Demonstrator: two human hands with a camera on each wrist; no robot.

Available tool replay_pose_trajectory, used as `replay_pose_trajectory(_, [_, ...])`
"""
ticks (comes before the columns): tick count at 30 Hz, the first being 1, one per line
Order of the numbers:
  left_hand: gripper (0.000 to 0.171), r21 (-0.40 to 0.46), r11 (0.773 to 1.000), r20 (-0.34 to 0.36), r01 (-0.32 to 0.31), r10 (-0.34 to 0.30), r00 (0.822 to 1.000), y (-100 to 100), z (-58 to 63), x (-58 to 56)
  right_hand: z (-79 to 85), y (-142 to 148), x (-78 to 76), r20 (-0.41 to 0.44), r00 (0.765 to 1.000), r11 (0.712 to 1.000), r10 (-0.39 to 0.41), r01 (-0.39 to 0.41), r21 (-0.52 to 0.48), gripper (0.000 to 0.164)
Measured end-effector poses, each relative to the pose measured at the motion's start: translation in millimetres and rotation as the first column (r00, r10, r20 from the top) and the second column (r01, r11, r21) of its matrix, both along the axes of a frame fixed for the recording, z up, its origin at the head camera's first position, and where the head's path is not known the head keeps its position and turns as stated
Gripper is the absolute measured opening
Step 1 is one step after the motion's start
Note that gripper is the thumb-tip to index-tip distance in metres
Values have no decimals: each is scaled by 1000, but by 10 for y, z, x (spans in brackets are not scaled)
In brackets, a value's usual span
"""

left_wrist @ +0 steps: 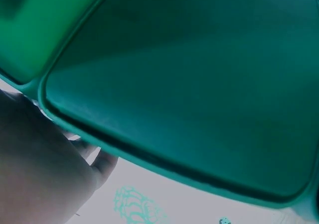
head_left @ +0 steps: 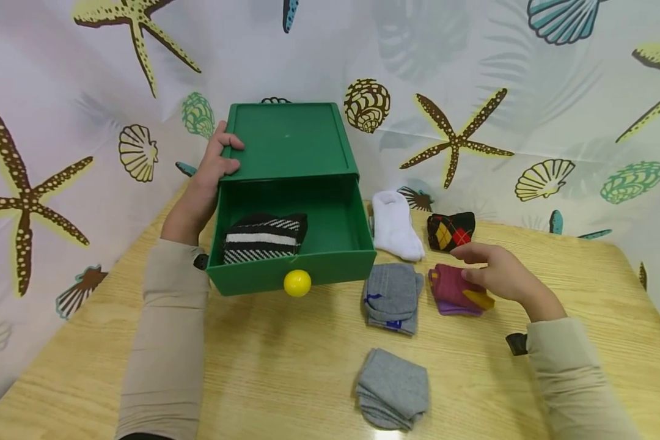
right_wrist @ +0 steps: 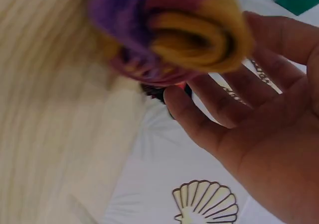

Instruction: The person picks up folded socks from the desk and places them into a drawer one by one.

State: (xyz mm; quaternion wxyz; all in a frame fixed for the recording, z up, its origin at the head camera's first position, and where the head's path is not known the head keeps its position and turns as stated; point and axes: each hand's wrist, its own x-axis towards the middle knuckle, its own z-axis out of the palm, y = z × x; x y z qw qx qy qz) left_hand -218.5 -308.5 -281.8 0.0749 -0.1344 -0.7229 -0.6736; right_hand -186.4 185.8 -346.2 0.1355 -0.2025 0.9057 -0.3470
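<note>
Lying at four o'clock from the green drawer box point(head_left: 288, 140) that the left hand point(head_left: 205, 174) grips, the folded burgundy socks point(head_left: 448, 284) should handle light and soft; the right hand point(head_left: 497, 270), fingers apart beside them, could pinch the mustard fold point(head_left: 478, 299).

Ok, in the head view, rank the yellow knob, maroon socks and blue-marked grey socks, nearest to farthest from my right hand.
1. Maroon socks, at your right hand.
2. Blue-marked grey socks, left of those.
3. Yellow knob, farther left, on the green drawer.
</note>
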Motion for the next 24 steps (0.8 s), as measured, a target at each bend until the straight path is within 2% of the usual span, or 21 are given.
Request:
replay_pose_trajectory(3, [19,7,1000,-4,5,-5,1000,11,-19,-8,-127,57,-17,36,999,999,23,-23,22,44])
replay_pose_trajectory(7, [19,11,1000,-14,6,-6,1000,6,-28,-18,-218,121,-37,91,995,999,30,-32,22,50])
replay_pose_trajectory(15, [20,2,1000,-7,5,-5,1000,11,-1,-23,-205,145,-45,133,991,994,7,-22,109,65])
replay_pose_trajectory(18, [20,9,1000,-4,9,-9,1000,15,-1,-23,-208,143,-42,133,991,991,-11,-6,134,58])
replay_pose_trajectory(20, [20,9,1000,2,13,-13,1000,16,-8,-27,-225,152,-41,126,991,990,-34,17,138,48])
replay_pose_trajectory(24, [20,15,1000,11,15,-16,1000,4,-16,-30,-258,174,-16,101,993,997,-58,52,59,35])
